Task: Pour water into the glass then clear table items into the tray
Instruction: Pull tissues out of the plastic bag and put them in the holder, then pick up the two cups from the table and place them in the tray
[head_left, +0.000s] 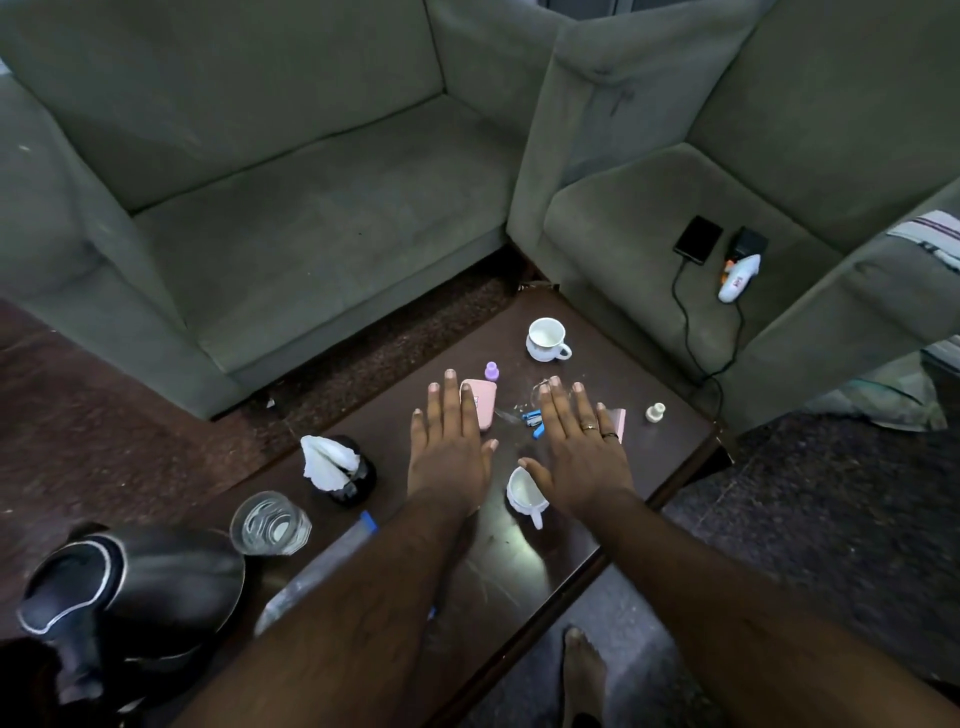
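My left hand (451, 447) and my right hand (581, 451) hover flat, palms down, fingers spread, over the dark table (498, 551), holding nothing. A black jug (140, 582) stands at the near left, with a clear glass (270, 522) just right of it. A clear tray with a blue corner (322, 566) lies partly under my left forearm. One white cup (524, 493) sits under my right thumb, another white cup (546, 339) at the far side. A pink case (482, 402), a purple bottle (491, 371) and a blue stapler (534, 420) lie beyond my fingers.
A black holder with white tissue (332, 465) stands left of my hands. A small white bottle (655, 412) and pink paper (618, 418) lie at the right. Grey sofas surround the table; a phone (698, 240) and glue gun (737, 278) rest on the right seat.
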